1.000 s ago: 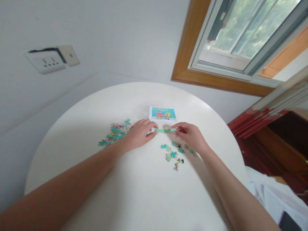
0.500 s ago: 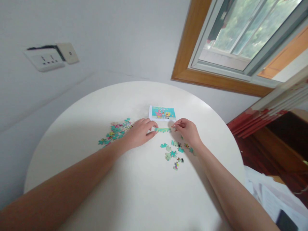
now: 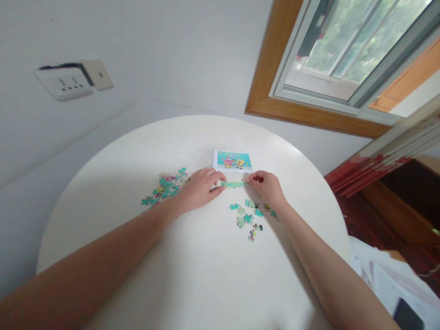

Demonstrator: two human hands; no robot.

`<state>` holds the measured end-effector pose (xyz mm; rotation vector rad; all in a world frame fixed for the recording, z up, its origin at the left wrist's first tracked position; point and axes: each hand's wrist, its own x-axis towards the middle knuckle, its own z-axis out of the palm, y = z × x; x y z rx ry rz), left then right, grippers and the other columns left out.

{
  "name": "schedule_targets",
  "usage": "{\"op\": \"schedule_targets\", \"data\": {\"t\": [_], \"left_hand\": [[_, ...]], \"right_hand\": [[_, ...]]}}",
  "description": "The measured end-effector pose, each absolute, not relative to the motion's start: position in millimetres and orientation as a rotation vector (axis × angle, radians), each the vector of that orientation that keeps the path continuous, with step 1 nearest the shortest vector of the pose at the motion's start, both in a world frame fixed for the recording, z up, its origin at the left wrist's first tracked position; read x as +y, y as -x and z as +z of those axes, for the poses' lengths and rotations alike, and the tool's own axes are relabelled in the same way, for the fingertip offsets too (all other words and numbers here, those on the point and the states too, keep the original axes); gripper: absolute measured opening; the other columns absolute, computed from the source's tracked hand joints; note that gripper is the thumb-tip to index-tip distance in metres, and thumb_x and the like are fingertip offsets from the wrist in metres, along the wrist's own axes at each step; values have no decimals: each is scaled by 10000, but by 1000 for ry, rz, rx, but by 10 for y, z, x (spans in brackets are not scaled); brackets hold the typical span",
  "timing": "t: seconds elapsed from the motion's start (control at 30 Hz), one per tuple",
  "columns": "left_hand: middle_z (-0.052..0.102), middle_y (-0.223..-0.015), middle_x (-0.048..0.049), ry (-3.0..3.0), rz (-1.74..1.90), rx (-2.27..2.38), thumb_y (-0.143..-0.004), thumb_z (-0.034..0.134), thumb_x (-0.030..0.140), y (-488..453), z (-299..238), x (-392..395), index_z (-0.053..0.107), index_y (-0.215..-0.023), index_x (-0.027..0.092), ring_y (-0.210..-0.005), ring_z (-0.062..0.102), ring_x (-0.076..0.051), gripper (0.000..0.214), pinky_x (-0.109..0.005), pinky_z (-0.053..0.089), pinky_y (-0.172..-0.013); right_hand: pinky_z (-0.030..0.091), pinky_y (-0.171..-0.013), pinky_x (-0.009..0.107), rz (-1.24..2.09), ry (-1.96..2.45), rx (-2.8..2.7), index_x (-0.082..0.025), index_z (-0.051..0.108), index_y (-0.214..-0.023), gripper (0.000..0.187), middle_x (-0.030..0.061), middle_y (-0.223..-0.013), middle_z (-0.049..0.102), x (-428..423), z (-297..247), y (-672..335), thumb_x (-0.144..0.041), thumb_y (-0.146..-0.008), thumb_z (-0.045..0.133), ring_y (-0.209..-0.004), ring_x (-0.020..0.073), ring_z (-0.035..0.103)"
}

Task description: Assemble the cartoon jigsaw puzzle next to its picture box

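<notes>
A short joined row of green puzzle pieces (image 3: 233,184) lies on the round white table (image 3: 192,275) between my two hands. My left hand (image 3: 201,188) pinches its left end with thumb and fingers. My right hand (image 3: 268,187) is curled and pinches its right end. A small cartoon reference picture (image 3: 232,161) lies just beyond the row. Several loose pieces (image 3: 249,217) are scattered under and beside my right wrist. A bigger heap of pieces (image 3: 164,188) sits left of my left hand.
A wall with a socket plate (image 3: 65,82) stands behind the table. A wood-framed window (image 3: 330,59) is at the upper right. Dark wooden furniture (image 3: 395,197) and papers (image 3: 388,284) lie beyond the table's right edge.
My right hand has slid left along the row of pieces toward my left hand, and the visible row between the hands is shorter. My left hand has stayed put.
</notes>
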<state>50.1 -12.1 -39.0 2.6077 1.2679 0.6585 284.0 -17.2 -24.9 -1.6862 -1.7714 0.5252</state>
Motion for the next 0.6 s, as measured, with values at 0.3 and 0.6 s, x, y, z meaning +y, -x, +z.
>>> {"op": "schedule_targets", "data": {"t": [0.3, 0.6], "left_hand": [[589, -886, -48, -2616, 668, 1265, -880, 521, 307, -501, -387, -128, 599, -1014, 207, -910, 545, -223, 184, -342, 413, -819], [587, -883, -45, -2620, 684, 1255, -880, 527, 316, -500, -414, -113, 601, -1006, 212, -905, 542, -222, 179, -338, 409, -813]], "right_hand": [[355, -601, 233, 439, 1677, -1870, -190, 689, -750, 108, 3, -718, 665, -147, -298, -2837, -273, -750, 621, -627, 122, 529], [418, -705, 253, 311, 1657, -1985, -196, 746, -882, 187, 50, -819, 656, -187, -225, -2962, -261, -837, 577, -726, 149, 566]]}}
